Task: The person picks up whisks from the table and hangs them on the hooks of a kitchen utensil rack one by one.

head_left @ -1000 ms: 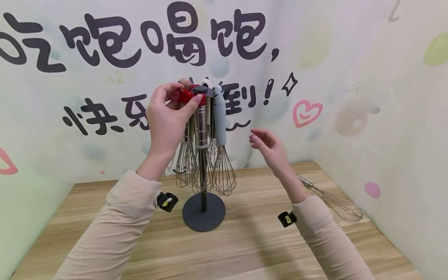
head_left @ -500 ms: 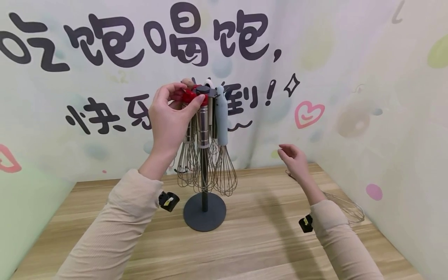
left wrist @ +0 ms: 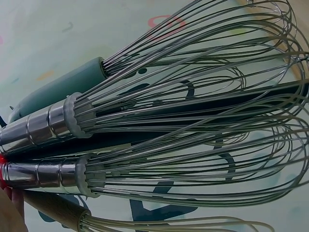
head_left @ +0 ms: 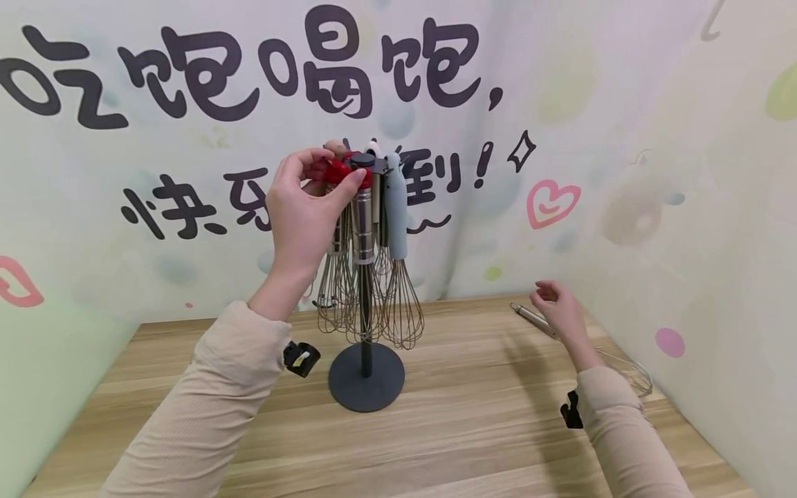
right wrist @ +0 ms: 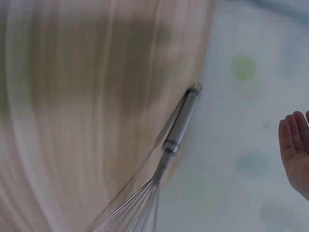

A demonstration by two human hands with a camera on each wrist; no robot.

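Observation:
A dark stand with a round base [head_left: 366,379] bears several hanging whisks. At its top, my left hand [head_left: 297,211] holds the red end of a steel-handled whisk [head_left: 363,225] between thumb and fingers. In the left wrist view, two steel handles hang side by side, one of them a ringed handle [left wrist: 41,126], with a wooden handle [left wrist: 60,211] beside them. A pale blue whisk [head_left: 396,211] hangs to the right. My right hand [head_left: 562,315], fingers loosely bent and holding nothing, is over a slim steel whisk [right wrist: 182,123] on the table; wrist and sleeve cover part of it.
The wooden table [head_left: 448,408] ends at a printed backdrop [head_left: 429,270] with large dark characters. A pale side wall [head_left: 716,277] rises along the right edge, near the lying whisk. Black bands [head_left: 301,358] are on both wrists.
My right hand has moved right and down, from beside the stand to over the lying whisk. My left hand keeps its hold at the stand's top.

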